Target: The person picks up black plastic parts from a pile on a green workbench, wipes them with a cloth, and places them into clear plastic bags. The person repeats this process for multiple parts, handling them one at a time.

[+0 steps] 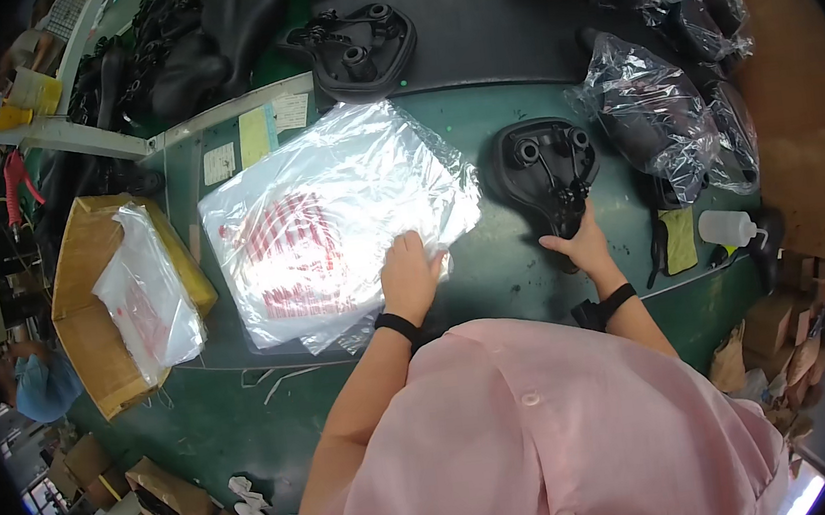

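Observation:
A stack of clear plastic bags (364, 182) with red printing lies flat on the green worktable before me. My left hand (412, 276) is at the stack's near right edge, its fingers curled and closed on the film of a bag. To the right, a black bicycle saddle (546, 168) sits underside up, showing its rails and two round spring parts. My right hand (587, 242) grips it near its narrow nose, thumb on one side; the other fingers are partly hidden beneath it.
Bagged saddles (644, 117) are piled at the right. Another bare saddle (366, 51) rests upside down at the back, beside a heap of black saddles (201, 63). A cardboard box (84, 292) holding more bags stands left. A white squeeze bottle (728, 227) lies at the right edge.

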The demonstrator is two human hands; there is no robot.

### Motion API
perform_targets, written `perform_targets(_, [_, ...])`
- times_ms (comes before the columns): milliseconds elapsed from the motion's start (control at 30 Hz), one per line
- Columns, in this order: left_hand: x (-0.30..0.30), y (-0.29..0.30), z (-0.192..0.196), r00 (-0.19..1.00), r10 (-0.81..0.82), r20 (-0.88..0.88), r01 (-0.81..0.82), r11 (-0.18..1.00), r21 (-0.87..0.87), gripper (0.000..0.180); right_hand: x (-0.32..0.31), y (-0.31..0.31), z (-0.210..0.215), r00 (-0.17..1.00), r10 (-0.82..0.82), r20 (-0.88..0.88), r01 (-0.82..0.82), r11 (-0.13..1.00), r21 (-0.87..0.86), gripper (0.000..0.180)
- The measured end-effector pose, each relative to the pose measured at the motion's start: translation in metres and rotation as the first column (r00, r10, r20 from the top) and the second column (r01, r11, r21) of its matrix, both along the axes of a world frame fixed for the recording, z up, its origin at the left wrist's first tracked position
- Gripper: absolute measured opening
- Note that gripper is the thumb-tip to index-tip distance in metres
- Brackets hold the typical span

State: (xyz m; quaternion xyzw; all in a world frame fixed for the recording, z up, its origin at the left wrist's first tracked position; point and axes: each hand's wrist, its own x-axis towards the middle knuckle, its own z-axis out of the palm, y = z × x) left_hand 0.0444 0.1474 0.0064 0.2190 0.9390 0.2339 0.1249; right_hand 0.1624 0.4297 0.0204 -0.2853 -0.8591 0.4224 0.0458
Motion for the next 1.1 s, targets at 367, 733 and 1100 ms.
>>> perform_targets(367, [-0.031,-0.043,0.029,0.647,0.053,0.76,-0.642,0.575,0.507,0.014,-0.025,-0.02,0.042,0.997,0.062,0.035,0.01,0.369,-0.93,0.051])
perform_targets(733, [-0.041,-0.057,0.041,0.679,0.074,0.731,-0.67,0.469,0.575,0.018,-0.138,-0.137,0.016,0.981,0.196,0.001,-0.067,0.338,-0.939,0.055])
perform_targets(1100, [-0.032,-0.131,0.082,0.749,0.316,0.582,-0.589,0.719,0.368,0.024,-0.113,-0.102,0.067,0.916,0.292,-0.275,-0.378,0.856,-0.351,0.06])
